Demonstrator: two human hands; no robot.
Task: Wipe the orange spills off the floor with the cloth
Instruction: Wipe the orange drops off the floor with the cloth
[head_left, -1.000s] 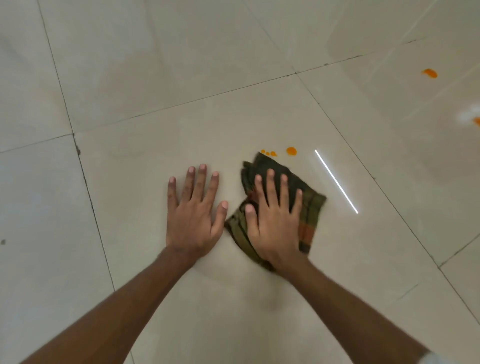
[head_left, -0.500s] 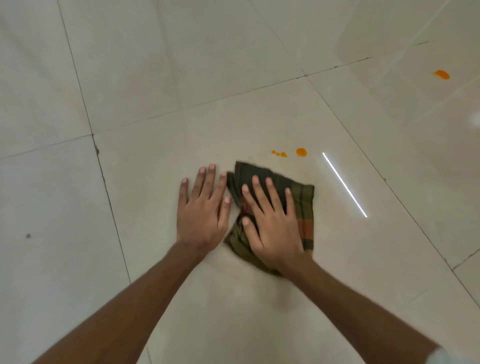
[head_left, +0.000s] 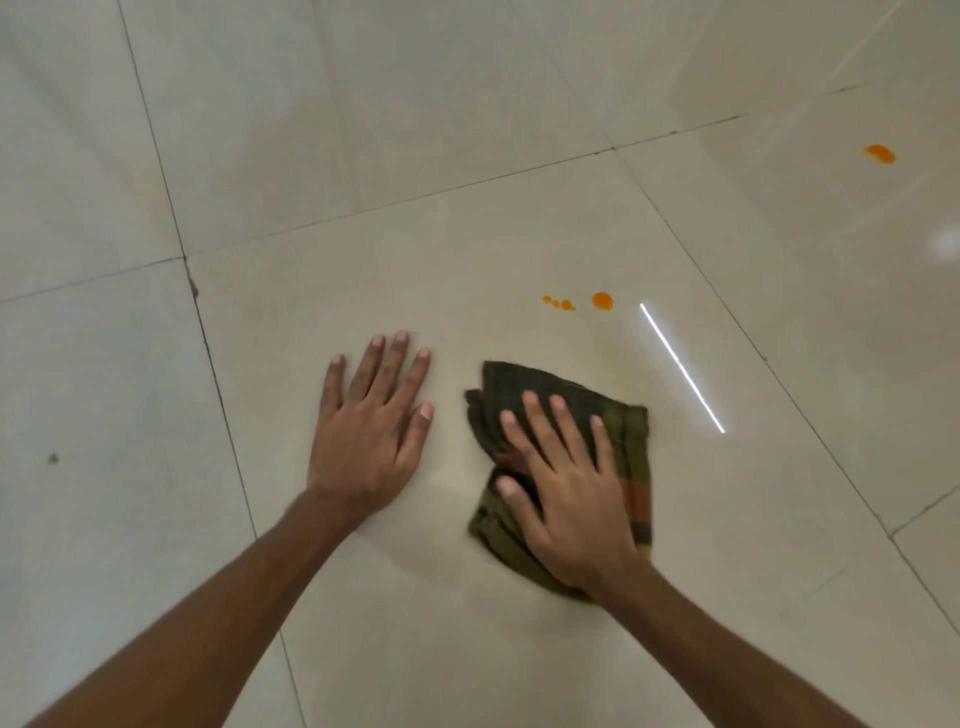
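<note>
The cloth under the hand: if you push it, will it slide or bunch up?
The cloth probably slides easily, since the tiled floor looks glossy. It seems floppy: its edges already wrinkle beside the right hand, so it may bunch.

Indoor room, perhaps home: glossy cream floor tiles (head_left: 363, 130), grout lines.

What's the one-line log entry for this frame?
right hand flat on cloth | left hand flat on floor | drops ahead of cloth, unwiped | far spill unwiped
</note>
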